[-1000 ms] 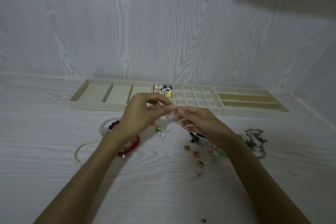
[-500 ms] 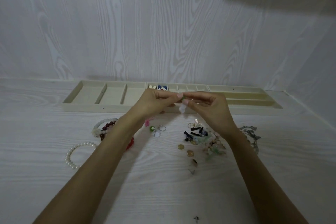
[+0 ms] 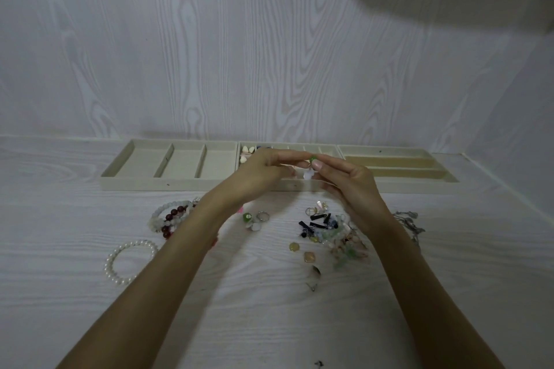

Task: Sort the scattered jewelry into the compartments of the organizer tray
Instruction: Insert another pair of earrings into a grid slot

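Earring: a small earring, green bead on top and a pale drop hanging below, is held in the air at centre frame, in front of the tray's middle grid.
Right hand: the right hand pinches the green bead between thumb and forefinger; the other fingers are loosely curled.
Left hand: the left hand reaches its fingertips to the same bead; whether it truly grips or only touches, I cannot tell.
Tray: the tray lies along the wall across the middle of the frame, with wide compartments on the left, small cells in the centre and long slots on the right. A few light and coloured pieces sit in the upper-left cells.
Pile: a pile of small mixed pieces lies on the counter below the right hand, with rings under the left wrist.
Bracelets: a beaded cluster and a pearl bracelet sit at lower left; a chain is at right.
Risk, drop: the grip is only on the bead, so a slip while both hands work it would probably send the earring back into the pile or into the wrong cell.
Risk, snag: the dangling drop may catch a cell wall if lowered carelessly.
Risk, sweep: the forearms hang close over the rings and bracelets and could scatter them.
Change: compared with half a second ago the hands are slightly higher against the tray, the pinch is alike, and the loose pieces lie as they did.
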The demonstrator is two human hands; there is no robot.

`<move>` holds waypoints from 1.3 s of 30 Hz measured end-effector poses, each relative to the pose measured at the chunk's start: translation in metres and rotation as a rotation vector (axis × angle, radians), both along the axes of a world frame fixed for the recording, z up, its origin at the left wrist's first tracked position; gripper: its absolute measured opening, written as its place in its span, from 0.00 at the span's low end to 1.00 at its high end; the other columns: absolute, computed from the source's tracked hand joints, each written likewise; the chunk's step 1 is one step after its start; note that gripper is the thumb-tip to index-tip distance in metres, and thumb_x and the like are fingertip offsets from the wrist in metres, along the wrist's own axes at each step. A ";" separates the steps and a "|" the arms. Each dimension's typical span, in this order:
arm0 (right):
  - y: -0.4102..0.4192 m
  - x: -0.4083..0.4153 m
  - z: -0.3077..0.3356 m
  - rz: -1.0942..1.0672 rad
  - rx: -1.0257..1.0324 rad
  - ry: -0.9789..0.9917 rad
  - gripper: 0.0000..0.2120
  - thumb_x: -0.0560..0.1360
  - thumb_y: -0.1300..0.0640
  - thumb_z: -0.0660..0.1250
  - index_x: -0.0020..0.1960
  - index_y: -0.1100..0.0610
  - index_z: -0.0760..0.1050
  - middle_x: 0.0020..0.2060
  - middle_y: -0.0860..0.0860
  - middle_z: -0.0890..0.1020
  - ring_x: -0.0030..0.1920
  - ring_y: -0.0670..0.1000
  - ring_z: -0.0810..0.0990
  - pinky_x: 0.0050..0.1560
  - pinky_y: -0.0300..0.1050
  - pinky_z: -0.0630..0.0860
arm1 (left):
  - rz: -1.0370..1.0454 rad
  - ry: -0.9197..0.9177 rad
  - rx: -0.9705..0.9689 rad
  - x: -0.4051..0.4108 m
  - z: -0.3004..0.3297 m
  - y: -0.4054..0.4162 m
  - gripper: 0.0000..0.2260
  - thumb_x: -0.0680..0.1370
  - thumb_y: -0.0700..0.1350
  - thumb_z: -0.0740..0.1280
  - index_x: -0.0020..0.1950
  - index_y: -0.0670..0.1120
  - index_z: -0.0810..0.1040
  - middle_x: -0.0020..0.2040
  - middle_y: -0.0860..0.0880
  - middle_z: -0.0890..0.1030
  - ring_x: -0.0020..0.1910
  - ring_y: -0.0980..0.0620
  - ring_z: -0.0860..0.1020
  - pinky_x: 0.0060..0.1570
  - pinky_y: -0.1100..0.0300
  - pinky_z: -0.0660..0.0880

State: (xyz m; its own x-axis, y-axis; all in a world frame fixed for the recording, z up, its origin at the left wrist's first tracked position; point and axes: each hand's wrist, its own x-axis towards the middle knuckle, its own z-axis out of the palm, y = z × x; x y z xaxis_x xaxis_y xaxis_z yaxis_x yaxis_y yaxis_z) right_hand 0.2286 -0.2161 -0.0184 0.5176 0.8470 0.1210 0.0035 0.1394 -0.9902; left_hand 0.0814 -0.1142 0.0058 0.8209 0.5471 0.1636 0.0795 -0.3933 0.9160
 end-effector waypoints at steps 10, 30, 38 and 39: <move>0.007 -0.005 -0.002 0.068 -0.006 -0.094 0.14 0.68 0.56 0.72 0.52 0.59 0.81 0.46 0.51 0.85 0.48 0.45 0.83 0.52 0.36 0.76 | 0.021 -0.007 0.056 -0.010 -0.006 0.014 0.17 0.73 0.43 0.72 0.62 0.50 0.78 0.52 0.56 0.83 0.50 0.63 0.81 0.51 0.71 0.75; 0.133 0.068 0.012 0.042 -0.290 -0.656 0.09 0.68 0.50 0.75 0.45 0.54 0.83 0.40 0.51 0.84 0.40 0.46 0.80 0.42 0.38 0.75 | 0.246 0.212 0.281 0.066 -0.012 0.129 0.05 0.69 0.53 0.76 0.36 0.55 0.81 0.35 0.56 0.83 0.42 0.56 0.83 0.53 0.53 0.79; 0.146 0.076 -0.008 0.059 -0.329 -0.732 0.10 0.67 0.50 0.76 0.45 0.54 0.84 0.39 0.55 0.84 0.38 0.47 0.78 0.41 0.41 0.73 | 0.236 0.336 0.357 0.075 -0.034 0.141 0.03 0.69 0.47 0.76 0.39 0.53 0.83 0.37 0.58 0.83 0.43 0.60 0.82 0.51 0.54 0.79; 0.147 0.076 -0.009 0.051 -0.328 -0.752 0.10 0.67 0.49 0.76 0.44 0.54 0.84 0.38 0.56 0.84 0.38 0.47 0.77 0.40 0.43 0.74 | 0.243 0.348 0.369 0.077 -0.034 0.142 0.03 0.69 0.47 0.76 0.39 0.54 0.83 0.36 0.58 0.83 0.43 0.60 0.81 0.50 0.56 0.78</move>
State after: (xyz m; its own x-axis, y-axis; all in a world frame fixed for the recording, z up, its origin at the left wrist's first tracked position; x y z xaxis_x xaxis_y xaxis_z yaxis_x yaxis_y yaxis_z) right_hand 0.3049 -0.0688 -0.0273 0.3567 0.9200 0.1623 0.6838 -0.1387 -0.7163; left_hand 0.1579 0.0274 -0.0281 0.7182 0.6851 0.1221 0.4810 -0.6155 0.6243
